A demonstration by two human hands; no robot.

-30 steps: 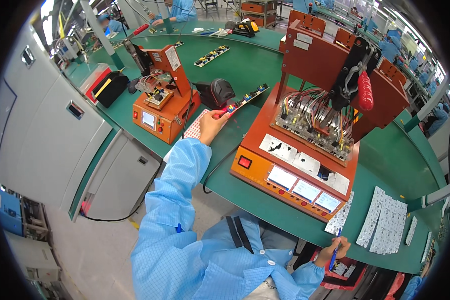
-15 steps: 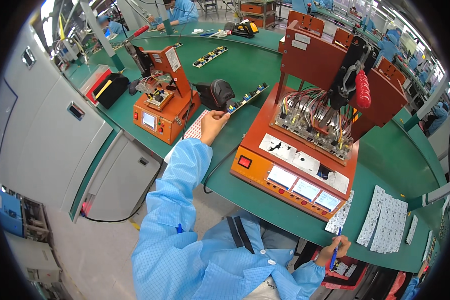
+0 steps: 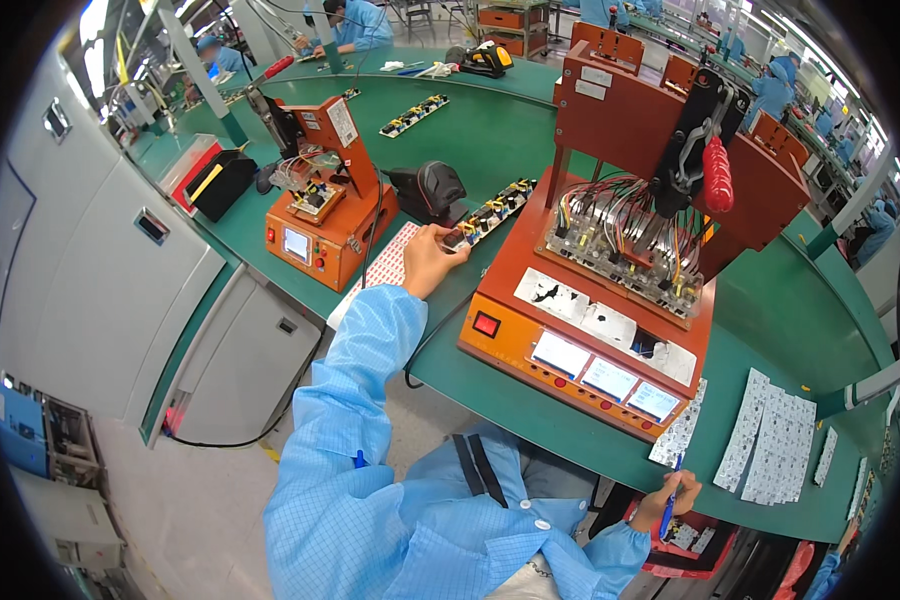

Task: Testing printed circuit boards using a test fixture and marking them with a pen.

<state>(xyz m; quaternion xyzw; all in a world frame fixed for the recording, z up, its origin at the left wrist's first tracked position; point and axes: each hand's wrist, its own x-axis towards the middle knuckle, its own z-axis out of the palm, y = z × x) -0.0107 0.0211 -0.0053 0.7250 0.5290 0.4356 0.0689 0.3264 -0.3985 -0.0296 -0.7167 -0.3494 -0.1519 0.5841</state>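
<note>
Green-topped counter [image 3: 490, 150] carries the long circuit board [image 3: 490, 212] whose near end the left hand [image 3: 428, 260] pinches, seemingly mid-transfer toward the orange test fixture [image 3: 610, 290], needing careful alignment, while the right hand [image 3: 670, 500] grips a blue pen [image 3: 673, 497].

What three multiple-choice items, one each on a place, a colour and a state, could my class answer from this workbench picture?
1. Where is the long circuit board?
A. on the floor
B. in the left hand, above the green bench
C. inside the red bin

2. What colour is the pen?
A. blue
B. yellow
C. white

3. How is the right hand?
A. flat and open
B. out of view
C. closed around the pen

Answers: 1 B, the fingers grip the board's near end. 2 A, its barrel is blue. 3 C, the fingers wrap the pen.
</note>
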